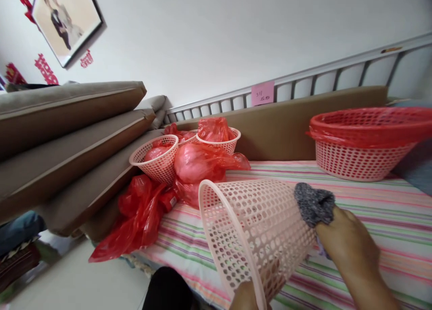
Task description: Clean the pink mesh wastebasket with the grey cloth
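A pale pink plastic basket (266,211) with round holes lies tilted on its side, its open mouth facing left. My left hand (245,296) grips its rim at the bottom of the view, with some fingers showing through the holes. My right hand (353,240) is closed on a dark grey cloth (313,204) and presses it against the outside near the basket's base. A bit of pale purple material shows beneath that hand, partly hidden. Below the basket spreads a striped sheet (378,256).
Pink baskets (158,168) with red plastic bags stand at the back. A filled red bag (194,163) and a crumpled red bag (135,224) lie before them. Nested baskets (357,159) in pink and red stand right. Grey cushions (67,134) are stacked left.
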### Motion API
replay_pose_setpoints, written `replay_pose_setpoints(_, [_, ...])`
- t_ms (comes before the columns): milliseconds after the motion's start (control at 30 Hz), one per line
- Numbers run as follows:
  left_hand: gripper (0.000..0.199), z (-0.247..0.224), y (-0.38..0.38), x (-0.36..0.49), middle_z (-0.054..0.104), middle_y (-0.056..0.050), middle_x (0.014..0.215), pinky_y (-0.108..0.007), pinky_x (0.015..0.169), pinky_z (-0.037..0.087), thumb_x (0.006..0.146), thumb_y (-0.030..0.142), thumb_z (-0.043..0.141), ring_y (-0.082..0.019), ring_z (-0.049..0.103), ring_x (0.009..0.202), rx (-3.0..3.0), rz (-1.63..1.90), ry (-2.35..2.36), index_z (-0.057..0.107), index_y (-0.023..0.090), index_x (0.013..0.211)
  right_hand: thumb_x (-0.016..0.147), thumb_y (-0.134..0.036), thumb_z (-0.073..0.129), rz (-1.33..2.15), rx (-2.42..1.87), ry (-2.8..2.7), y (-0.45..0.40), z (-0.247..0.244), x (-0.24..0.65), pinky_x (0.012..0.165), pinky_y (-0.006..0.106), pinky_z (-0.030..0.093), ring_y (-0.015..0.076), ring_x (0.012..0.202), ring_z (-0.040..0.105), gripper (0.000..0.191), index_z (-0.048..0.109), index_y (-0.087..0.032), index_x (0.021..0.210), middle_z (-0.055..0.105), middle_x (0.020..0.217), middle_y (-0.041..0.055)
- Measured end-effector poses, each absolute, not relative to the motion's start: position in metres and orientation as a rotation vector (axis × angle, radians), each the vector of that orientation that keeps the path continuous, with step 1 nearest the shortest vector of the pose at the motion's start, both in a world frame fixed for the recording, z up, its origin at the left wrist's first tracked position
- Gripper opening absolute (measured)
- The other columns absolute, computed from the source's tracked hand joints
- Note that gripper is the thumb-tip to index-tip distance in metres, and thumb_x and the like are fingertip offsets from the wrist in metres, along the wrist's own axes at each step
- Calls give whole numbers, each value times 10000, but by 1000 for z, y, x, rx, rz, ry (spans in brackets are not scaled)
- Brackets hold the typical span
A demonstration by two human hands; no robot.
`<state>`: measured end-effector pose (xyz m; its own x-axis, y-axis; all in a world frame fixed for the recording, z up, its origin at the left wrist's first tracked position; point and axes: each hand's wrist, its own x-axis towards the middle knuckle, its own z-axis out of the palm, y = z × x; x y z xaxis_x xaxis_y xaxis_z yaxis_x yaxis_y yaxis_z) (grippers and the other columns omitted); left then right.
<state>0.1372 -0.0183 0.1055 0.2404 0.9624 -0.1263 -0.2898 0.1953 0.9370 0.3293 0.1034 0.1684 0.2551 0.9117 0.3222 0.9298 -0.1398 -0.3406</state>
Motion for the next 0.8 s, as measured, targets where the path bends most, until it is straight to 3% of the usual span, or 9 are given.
replay_pose_setpoints(67, [746,102,-21,130,527,-67,1343,-410,1114,278,558,286,666,-352,400,1289,1106,1093,859,528,153,1278,821,-211,390,-78,-2021,-1662,103,167,324,561,311,347,247,791,546,242,592,-148,939,593,888,136])
replay_pose_setpoints(233, [671,106,-26,128,416,-13,1434,-352,1134,245,710,126,514,-265,377,1321,1328,1173,864,406,207,1367,721,-128,481,-120,-1788,-1681,85,172,285,672,309,410,243,855,536,275,594,-126,972,588,917,115])
replay_pose_setpoints(367, [583,115,-22,128,525,-55,1344,-386,1068,361,713,227,558,-296,472,1246,1426,1120,898,492,182,1290,586,-18,466,-100,-1365,-1750,45,185,245,848,349,423,245,972,513,581,571,-188,1132,569,1050,92])
replay_pose_setpoints(533, [342,106,-19,116,665,-68,1147,-429,949,462,762,335,568,-324,559,1132,1452,1057,958,638,216,1076,489,-22,467,75,-1076,-1797,6,203,223,862,387,428,256,992,499,772,546,-294,1207,552,1109,55])
replay_pose_setpoints(700, [513,100,-17,112,571,-90,1290,-440,1049,375,787,346,555,-313,492,1226,1534,1016,885,494,204,1276,533,9,448,101,-1165,-1785,30,199,236,830,361,428,237,948,512,673,593,-241,1141,572,1050,66])
replay_pose_setpoints(800, [459,107,-26,109,563,-87,1305,-416,1112,287,818,319,550,-285,429,1284,1546,962,1079,507,223,1264,604,7,439,5,-1368,-1718,59,186,257,830,344,417,235,942,514,536,615,-178,1076,583,1016,90])
